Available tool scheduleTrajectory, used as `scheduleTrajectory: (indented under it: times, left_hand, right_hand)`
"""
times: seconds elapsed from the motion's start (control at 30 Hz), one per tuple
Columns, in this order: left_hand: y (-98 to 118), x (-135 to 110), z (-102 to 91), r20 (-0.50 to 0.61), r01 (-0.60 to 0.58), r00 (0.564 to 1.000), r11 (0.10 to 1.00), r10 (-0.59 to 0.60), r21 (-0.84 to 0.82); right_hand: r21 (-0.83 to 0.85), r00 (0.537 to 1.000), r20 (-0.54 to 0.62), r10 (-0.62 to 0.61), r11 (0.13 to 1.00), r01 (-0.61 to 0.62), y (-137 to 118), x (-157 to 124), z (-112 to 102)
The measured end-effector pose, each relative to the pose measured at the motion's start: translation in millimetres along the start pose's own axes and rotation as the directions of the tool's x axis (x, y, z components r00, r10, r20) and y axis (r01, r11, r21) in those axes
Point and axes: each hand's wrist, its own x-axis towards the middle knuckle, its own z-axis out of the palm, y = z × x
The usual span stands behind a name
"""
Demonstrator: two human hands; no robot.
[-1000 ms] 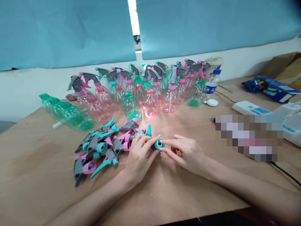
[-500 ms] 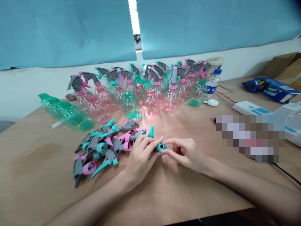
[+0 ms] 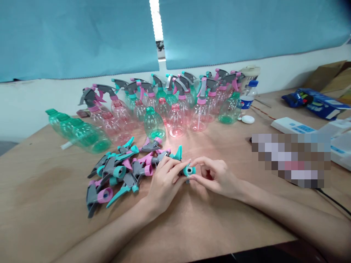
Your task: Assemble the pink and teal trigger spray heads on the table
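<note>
A teal-and-grey trigger spray head (image 3: 189,170) lies between my hands, its round collar opening facing me. My left hand (image 3: 166,180) is closed around its body and hides most of the grey part; a teal trigger tip (image 3: 178,152) sticks up beyond the fingers. My right hand (image 3: 219,177) has thumb and index finger curved about the collar, the thumb at its lower edge, the other fingers curled in. Left of my left hand is a pile of loose spray heads (image 3: 128,179) in grey with teal or pink parts.
Behind stand pink and green clear bottles, some with spray heads fitted, others like the green bottle (image 3: 154,122) open-necked. Green bottles (image 3: 82,131) stand at left. At right are a drink bottle (image 3: 247,98), a power strip (image 3: 292,126), a blue packet (image 3: 315,104) and a blurred-out object (image 3: 293,160).
The spray head has turned slightly, its collar opening showing more plainly and its trigger tip a little further right. Both hands keep nearly the same place.
</note>
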Motion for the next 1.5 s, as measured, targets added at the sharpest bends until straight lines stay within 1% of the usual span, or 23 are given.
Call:
scheduleTrajectory:
  times: [0.13,0.2,0.43,0.63,0.83,1.0,1.2,1.33,1.4,1.5]
  left_hand:
    - [0.2,-0.2,0.5,0.022,-0.006,1.0,1.0,0.006,0.005]
    - [0.0,-0.4,0.9,0.032,-0.02,0.999,1.0,0.02,0.011]
    - [1.1,-0.4,1.6,0.035,-0.095,0.995,0.995,0.094,0.039]
    - [0.8,0.2,2.0,0.057,-0.107,0.993,0.993,0.103,0.054]
    - [-0.4,-0.1,2.4,0.095,-0.099,0.991,0.993,0.092,0.067]
    - [-0.8,-0.2,2.6,0.087,-0.097,0.992,0.993,0.091,0.066]
    - [-0.6,1.2,1.7,0.103,-0.086,0.991,0.995,0.081,0.047]
    - [-1.2,1.3,2.0,0.089,-0.08,0.993,0.996,0.077,0.031]
    - [-1.6,1.1,2.1,0.081,-0.072,0.994,0.997,0.07,0.023]
    - [-2.1,0.8,1.5,0.085,-0.039,0.996,0.999,0.038,0.011]
  right_hand:
    - [0.075,0.998,0.059,0.03,0.997,-0.034,-0.6,0.5,-0.1]
    - [0.08,0.996,0.079,0.04,0.996,-0.046,-1.1,0.6,-0.6]
    - [-0.008,0.989,0.144,0.022,1.0,-0.021,-2.0,1.3,-3.6]
    - [-0.07,0.981,0.194,-0.022,0.997,0.036,-2.1,4.5,-5.9]
    - [-0.064,0.975,0.21,-0.066,0.995,0.081,-3.0,7.7,-6.3]
    - [-0.026,0.971,0.219,-0.101,0.994,0.109,-3.5,9.0,-7.5]
    - [-0.044,0.97,0.206,-0.129,0.989,0.141,-2.6,7.3,-5.6]
    - [-0.076,0.977,0.193,-0.085,0.992,0.102,-1.2,5.9,-2.0]
    - [-0.056,0.983,0.183,-0.024,0.998,0.034,-0.9,5.3,-1.2]
    - [0.028,0.983,0.161,0.09,0.995,-0.095,-1.0,5.1,-1.6]
